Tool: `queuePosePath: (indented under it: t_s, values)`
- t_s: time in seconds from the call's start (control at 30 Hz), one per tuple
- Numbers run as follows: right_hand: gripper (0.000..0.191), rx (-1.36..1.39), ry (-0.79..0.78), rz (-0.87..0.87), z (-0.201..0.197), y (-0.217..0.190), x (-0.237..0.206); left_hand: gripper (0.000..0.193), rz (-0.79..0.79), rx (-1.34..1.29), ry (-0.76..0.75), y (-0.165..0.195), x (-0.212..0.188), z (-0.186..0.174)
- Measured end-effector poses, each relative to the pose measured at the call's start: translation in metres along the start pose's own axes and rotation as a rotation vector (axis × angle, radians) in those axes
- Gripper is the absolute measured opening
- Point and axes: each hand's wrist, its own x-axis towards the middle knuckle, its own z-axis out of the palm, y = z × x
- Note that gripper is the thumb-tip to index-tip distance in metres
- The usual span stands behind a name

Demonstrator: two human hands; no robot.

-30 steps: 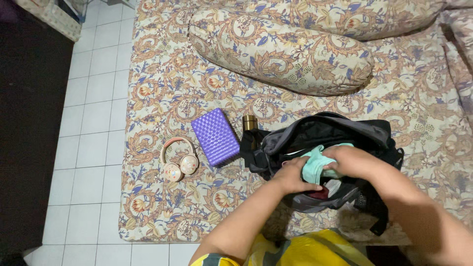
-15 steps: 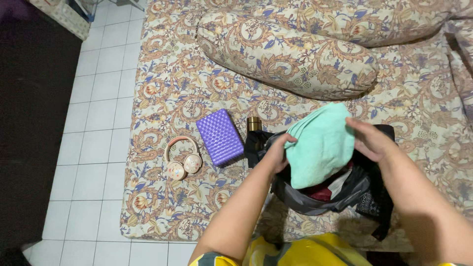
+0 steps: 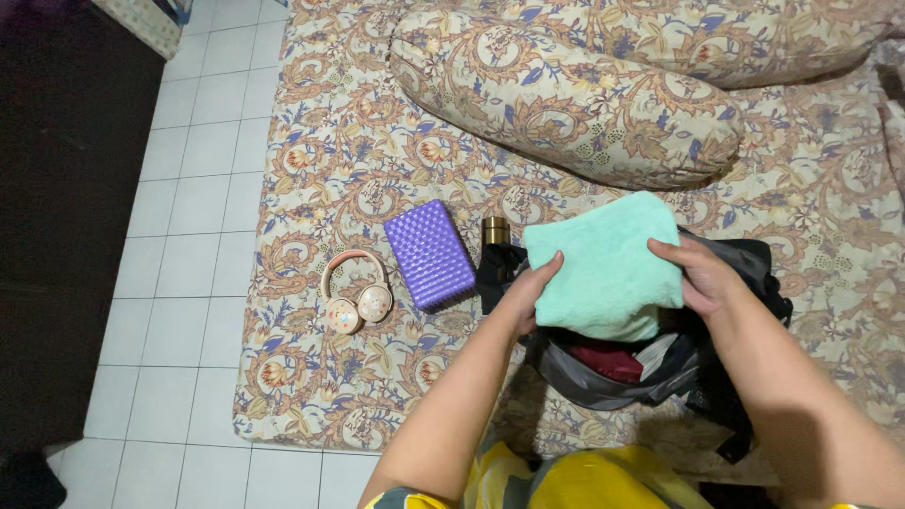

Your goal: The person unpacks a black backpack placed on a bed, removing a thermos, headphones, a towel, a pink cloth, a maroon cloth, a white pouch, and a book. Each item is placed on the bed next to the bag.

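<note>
Right of the frame's centre, a folded mint-green towel [image 3: 608,269] is held just above the open dark backpack [image 3: 660,363], the left hand [image 3: 530,287] pinching its left edge and the right hand [image 3: 702,278] gripping its right edge with fingers curled over the cloth. Left of the backpack on the patterned mattress [image 3: 349,160] lie a small brass-capped bottle [image 3: 495,231], a purple textured case [image 3: 431,254] and pink headphones [image 3: 355,292] (well apart from both hands), with a long bolster [image 3: 566,94] across the upper frame.

Both forearms reach forward; left hand [image 3: 530,287] and right hand [image 3: 702,276] face each other, fingers curled in a grip
</note>
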Motion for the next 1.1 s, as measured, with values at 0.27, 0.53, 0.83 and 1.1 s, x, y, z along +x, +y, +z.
queuePosePath:
  t_s: [0.27,0.53,0.83,1.1]
  values:
    - [0.064,-0.279,0.005,-0.102,0.038,-0.014,0.002,0.066,0.274,0.303,0.053,0.060,-0.003,-0.007]
    - [0.096,-0.324,-0.346,-0.061,0.054,-0.014,0.004,0.076,0.046,-0.118,-0.336,0.111,-0.042,0.014]
    - [0.052,-0.088,-0.107,0.013,0.056,0.001,0.026,0.106,0.064,-0.640,-0.372,0.096,-0.050,-0.030]
    - [0.043,-0.150,-0.120,-0.040,0.059,-0.012,0.037,0.052,0.123,0.073,-0.141,0.094,-0.055,-0.043]
